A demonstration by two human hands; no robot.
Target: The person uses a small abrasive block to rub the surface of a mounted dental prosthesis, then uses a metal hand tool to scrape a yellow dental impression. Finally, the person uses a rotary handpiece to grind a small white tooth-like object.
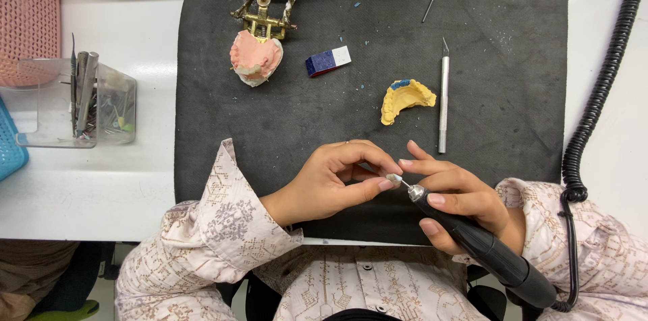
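small whitish tooth-like piece (393,178) pinched in left hand (331,186) fingertips, near front edge of dark grey mat (506,91) | black rotary handpiece (482,247) gripped in right hand (459,199), long axis running back-right, tip touching piece from right

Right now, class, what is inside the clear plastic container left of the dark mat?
The clear container holds several upright metal hand instruments and small pieces at the bottom, too blurred to identify.
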